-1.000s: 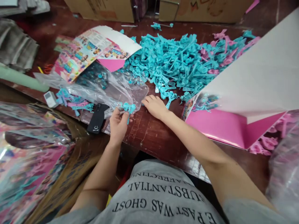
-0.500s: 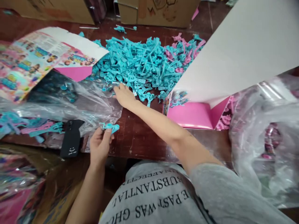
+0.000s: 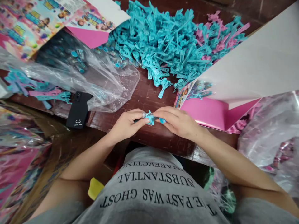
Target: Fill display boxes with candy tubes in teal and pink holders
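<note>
Close in front of my body, both hands meet over the near part of the dark red table. My left hand (image 3: 126,126) pinches a small turquoise plastic piece (image 3: 150,119) between thumb and fingers. From the other side my right hand (image 3: 181,123) grips a small clear tube with a blue cap (image 3: 162,120), held end-on against the plastic piece. Fingers hide part of both, so I cannot tell whether they are joined. Beyond lies a big heap of like turquoise pieces (image 3: 161,43), with pink pieces (image 3: 220,40) at its right end.
A clear plastic bag (image 3: 121,93) with blue-capped tubes (image 3: 79,60) spreads from a printed carton (image 3: 39,21) on the left. A black phone (image 3: 76,113) lies by the table edge. To the right stands an open carton with pink inside (image 3: 203,113), beside another plastic bag (image 3: 263,140).
My right hand has come back from the bag's mouth with a capped tube. My left hand has moved right with the turquoise piece, and the two now meet. The view has tilted down.
</note>
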`<state>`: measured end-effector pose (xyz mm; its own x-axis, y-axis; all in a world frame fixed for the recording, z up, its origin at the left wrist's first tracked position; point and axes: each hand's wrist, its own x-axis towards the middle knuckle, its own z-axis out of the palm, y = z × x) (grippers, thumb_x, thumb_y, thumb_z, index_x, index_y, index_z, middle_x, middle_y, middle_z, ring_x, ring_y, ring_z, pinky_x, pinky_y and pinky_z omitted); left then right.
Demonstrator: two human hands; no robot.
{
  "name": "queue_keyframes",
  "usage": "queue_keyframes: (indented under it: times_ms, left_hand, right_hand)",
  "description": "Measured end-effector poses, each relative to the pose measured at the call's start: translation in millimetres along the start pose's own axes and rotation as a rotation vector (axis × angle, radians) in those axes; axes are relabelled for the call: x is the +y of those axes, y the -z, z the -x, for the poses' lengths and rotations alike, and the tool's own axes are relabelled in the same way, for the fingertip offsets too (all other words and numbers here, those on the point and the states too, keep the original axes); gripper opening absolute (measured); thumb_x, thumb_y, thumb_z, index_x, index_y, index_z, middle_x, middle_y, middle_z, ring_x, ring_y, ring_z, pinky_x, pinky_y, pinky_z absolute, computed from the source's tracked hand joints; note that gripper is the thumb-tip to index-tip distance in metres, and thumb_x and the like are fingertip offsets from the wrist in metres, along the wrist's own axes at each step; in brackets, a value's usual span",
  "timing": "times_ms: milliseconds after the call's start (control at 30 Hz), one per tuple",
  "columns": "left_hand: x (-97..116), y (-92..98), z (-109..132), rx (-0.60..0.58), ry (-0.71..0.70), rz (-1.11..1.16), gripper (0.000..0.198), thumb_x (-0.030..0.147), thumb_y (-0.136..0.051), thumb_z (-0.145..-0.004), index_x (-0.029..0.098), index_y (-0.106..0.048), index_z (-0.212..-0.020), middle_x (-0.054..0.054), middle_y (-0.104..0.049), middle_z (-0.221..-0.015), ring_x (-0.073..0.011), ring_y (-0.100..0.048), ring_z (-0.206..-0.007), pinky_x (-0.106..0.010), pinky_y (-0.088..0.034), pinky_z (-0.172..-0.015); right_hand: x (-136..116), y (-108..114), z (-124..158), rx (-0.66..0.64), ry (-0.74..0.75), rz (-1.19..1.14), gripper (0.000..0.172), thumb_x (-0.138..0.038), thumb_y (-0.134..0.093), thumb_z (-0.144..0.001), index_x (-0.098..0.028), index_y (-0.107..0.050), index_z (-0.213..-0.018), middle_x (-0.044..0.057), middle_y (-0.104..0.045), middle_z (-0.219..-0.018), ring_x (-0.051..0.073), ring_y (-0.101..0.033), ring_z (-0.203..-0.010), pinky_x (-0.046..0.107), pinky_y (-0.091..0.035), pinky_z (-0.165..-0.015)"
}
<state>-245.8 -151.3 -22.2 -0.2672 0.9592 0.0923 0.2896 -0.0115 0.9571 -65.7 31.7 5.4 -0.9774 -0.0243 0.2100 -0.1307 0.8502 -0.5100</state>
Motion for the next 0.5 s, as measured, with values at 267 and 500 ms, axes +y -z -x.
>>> queue_keyframes:
  times_ms: [267, 500]
  left_hand:
    - [9.8, -22.4, 7.4, 0.091, -0.206, -0.444, 0.023, 0.027, -0.059, -0.107, 0.022, -0.081, -0.105, -0.005, -0.08, -0.108, -0.0159, -0.075, -0.093, -0.026, -0.058, -0.08]
    - [4.7, -31.6, -3.0, 0.05, -0.255, -0.439, 0.021, 0.03, -0.061, -0.106, 0.023, -0.08, -0.113, -0.006, -0.08, -0.113, -0.017, -0.076, -0.098, -0.027, -0.062, -0.085]
  right_hand:
    - [-8.3, -0.5, 13.1, 0.005, -0.284, -0.367, 0.023, -0.037, -0.057, -0.106, -0.018, -0.069, -0.11, 0.007, -0.077, -0.097, 0.017, -0.073, -0.082, 0.032, -0.063, -0.074]
    - [-10.1, 15.7, 31.2, -0.019, -0.696, -0.573, 0.046, -0.065, -0.065, -0.096, -0.022, -0.066, -0.111, -0.008, -0.055, -0.061, 0.01, -0.047, -0.048, 0.024, -0.038, -0.049]
